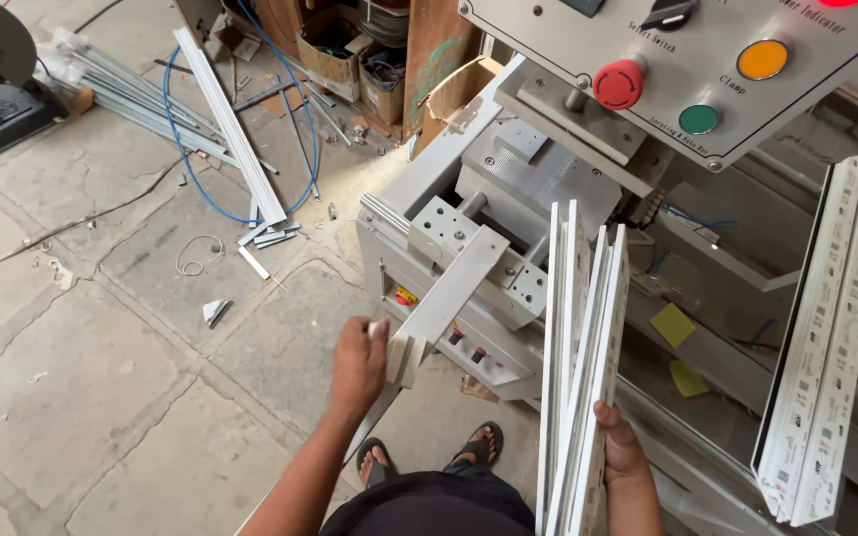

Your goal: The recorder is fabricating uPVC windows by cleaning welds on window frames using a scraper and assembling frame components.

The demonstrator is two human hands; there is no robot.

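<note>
Fingers (367, 335) of the left hand (357, 359) curl round the near end of a white strip (449, 288) slanting up onto the machine (508, 189). Right hand (623, 447) grips upright white profiles (583, 337), fingers closed on their edge. Strip is at the clamp, seemingly not seated. More profiles (826, 337) lean at right; offcuts (240, 129) litter the floor (101, 328) beyond.
</note>
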